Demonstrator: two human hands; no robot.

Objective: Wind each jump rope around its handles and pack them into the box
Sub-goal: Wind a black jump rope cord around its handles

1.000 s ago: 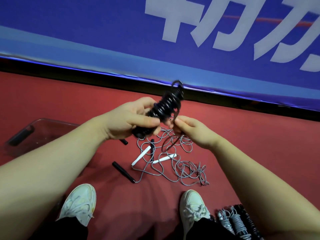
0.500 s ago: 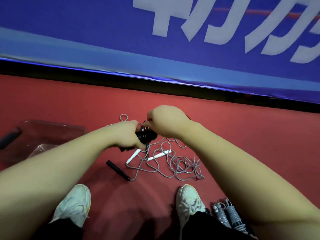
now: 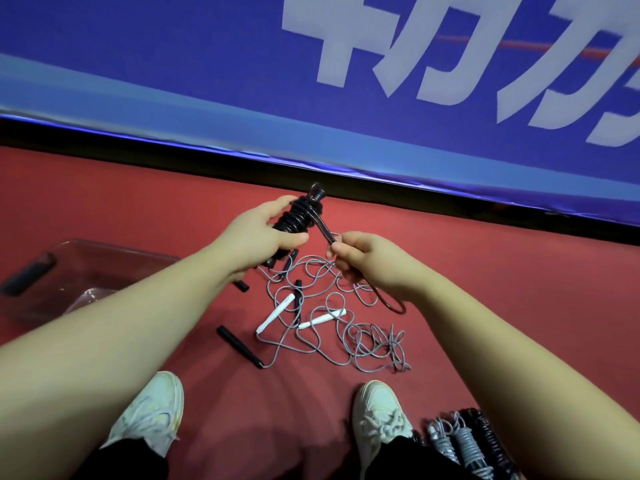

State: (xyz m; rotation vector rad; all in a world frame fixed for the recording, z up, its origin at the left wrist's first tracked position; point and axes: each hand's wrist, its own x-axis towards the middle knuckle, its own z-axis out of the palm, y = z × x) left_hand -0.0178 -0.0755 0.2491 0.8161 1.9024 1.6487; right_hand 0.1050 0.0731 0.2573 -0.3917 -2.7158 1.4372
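A person crouched on a red sports floor (image 3: 485, 289) before a blue banner with white lettering (image 3: 381, 64) winds a black jump rope into a tight coil around its paired handles (image 3: 298, 216). The left hand (image 3: 258, 237) is clenched around the lower part of that bundle, holding it up and tilted away from the body, while the right hand (image 3: 360, 259) pinches the free black cord (image 3: 323, 230) close to the coil, the slack tail looping out beneath the wrist. The winding looks nearly finished; to close it well, the cord should likely be kept taut on each remaining turn, laid snug beside the previous wrap instead of across it, and the end tucked under a turn so the bundle does not spring loose. On the floor just beyond the white sneakers (image 3: 381, 410) lies a tangle of unwound grey ropes (image 3: 346, 327) with white handles (image 3: 275, 313) and black handles (image 3: 239, 346), none yet coiled. The clear plastic box (image 3: 69, 258) sits at the left, apparently holding at least one dark item. Several finished coils, grey and black (image 3: 464, 441), rest beside the right shoe, not yet packed.
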